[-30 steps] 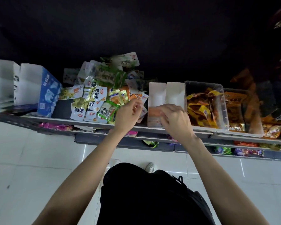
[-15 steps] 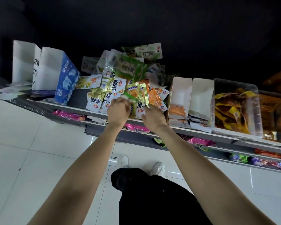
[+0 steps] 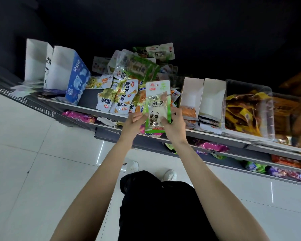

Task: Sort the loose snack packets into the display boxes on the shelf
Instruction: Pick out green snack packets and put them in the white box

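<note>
Both hands have left the pile since 0.5 s ago and are now holding up 1 green panda packet (image 3: 157, 106) in front of the shelf (image 3: 215, 136). The pile (image 3: 123, 84) is lying behind it, between a blue box (image 3: 77, 80) and 2 white boxes (image 3: 202, 98); a clear bin (image 3: 248, 110) is sitting further right. The left hand (image 3: 134, 124) is pinching the packet's left edge, the right hand (image 3: 174, 126) is gripping its right edge, both arms reaching forward.

Shelf (image 3: 87, 111) — loose packets (image 3: 118, 94) (heaped), display boxes (image 3: 202, 100), clear tub (image 3: 268, 108).
</note>
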`<state>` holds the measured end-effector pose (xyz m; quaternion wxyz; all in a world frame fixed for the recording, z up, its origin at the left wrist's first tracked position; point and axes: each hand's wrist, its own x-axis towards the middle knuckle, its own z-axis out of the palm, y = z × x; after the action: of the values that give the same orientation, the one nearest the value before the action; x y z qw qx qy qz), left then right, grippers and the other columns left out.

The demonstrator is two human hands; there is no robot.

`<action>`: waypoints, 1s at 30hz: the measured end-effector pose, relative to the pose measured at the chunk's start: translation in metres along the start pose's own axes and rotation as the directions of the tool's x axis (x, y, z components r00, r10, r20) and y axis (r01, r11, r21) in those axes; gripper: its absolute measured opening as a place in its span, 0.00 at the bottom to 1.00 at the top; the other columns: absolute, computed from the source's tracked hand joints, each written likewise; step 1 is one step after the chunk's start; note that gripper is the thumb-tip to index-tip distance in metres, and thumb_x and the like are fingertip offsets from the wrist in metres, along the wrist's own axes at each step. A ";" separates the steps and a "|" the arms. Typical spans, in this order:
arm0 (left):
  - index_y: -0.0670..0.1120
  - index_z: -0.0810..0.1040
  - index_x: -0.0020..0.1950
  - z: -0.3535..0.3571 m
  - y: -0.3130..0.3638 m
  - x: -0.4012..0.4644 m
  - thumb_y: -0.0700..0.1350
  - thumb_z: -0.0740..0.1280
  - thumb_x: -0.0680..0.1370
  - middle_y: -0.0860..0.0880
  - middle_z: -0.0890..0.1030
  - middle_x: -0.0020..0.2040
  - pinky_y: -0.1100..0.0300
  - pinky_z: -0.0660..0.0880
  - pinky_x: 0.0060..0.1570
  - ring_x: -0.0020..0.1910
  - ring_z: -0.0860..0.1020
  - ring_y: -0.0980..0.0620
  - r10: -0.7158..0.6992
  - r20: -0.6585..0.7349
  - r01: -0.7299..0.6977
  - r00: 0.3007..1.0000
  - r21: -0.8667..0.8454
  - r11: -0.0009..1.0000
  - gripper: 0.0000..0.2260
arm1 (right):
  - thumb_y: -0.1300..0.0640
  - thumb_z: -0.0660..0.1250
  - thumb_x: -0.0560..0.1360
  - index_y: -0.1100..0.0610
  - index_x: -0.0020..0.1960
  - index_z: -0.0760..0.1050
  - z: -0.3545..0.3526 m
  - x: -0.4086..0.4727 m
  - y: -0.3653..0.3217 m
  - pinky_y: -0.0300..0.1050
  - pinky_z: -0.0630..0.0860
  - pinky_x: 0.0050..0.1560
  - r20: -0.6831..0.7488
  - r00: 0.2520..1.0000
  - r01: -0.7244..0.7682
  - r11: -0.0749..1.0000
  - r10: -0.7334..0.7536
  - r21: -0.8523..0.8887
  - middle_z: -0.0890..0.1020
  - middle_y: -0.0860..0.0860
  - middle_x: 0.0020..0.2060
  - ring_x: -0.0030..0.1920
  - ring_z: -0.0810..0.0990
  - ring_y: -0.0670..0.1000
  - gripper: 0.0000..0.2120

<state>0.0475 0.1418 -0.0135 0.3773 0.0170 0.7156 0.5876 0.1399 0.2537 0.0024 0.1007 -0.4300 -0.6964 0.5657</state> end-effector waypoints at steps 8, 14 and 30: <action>0.47 0.75 0.61 -0.018 0.035 -0.021 0.41 0.70 0.74 0.49 0.81 0.54 0.49 0.77 0.54 0.52 0.80 0.50 0.275 0.304 -0.395 0.912 0.467 0.791 0.15 | 0.55 0.71 0.73 0.49 0.73 0.53 -0.047 -0.022 -0.022 0.45 0.77 0.52 0.066 0.955 0.296 0.946 -0.290 -0.132 0.76 0.47 0.56 0.55 0.77 0.47 0.37; 0.50 0.76 0.59 -0.061 0.054 -0.039 0.46 0.69 0.76 0.50 0.82 0.49 0.49 0.77 0.49 0.48 0.80 0.50 0.307 0.370 -0.481 0.877 0.658 0.579 0.12 | 0.55 0.75 0.69 0.47 0.67 0.64 -0.032 -0.012 -0.040 0.47 0.80 0.50 0.319 0.927 0.240 0.966 -0.200 -0.093 0.78 0.46 0.54 0.50 0.79 0.41 0.31; 0.49 0.79 0.57 -0.347 0.062 0.027 0.39 0.65 0.77 0.57 0.80 0.53 0.62 0.75 0.53 0.49 0.77 0.59 0.628 -0.436 -0.365 0.645 0.547 0.754 0.11 | 0.63 0.68 0.74 0.60 0.55 0.73 0.201 0.013 -0.180 0.33 0.78 0.36 0.218 0.941 0.229 0.961 -0.259 0.153 0.81 0.50 0.44 0.36 0.83 0.44 0.10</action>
<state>-0.1918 -0.1134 0.0338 -0.0608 0.1111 0.8683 0.4796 -0.0814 0.1241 0.0865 0.1137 -0.2626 -0.7144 0.6386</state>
